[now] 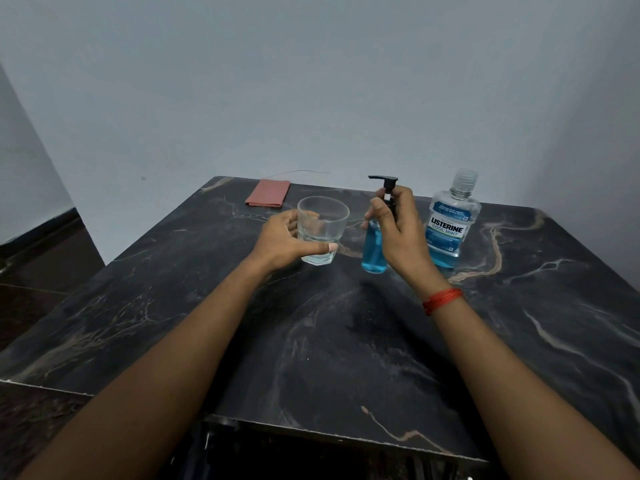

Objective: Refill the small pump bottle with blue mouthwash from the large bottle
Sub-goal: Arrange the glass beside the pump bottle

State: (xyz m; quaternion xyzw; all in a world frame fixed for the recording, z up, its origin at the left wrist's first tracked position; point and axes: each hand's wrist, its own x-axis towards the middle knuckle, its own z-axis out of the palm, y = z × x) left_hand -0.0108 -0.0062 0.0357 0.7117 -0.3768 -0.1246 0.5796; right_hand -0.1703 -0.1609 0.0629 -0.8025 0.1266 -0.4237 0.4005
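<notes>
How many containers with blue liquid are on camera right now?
2. The small pump bottle is in the right hand, mid-table. The large mouthwash bottle stands capped just right of it. The glass in the left hand looks nearly clear.

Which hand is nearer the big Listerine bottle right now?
Right. The right hand, closed on the small pump bottle, sits just beside the Listerine bottle. The left hand holds the glass, beyond the pump bottle.

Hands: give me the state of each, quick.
Left hand: closed around the glass.
Right hand: closed on the pump bottle, fingers at its neck.
</notes>
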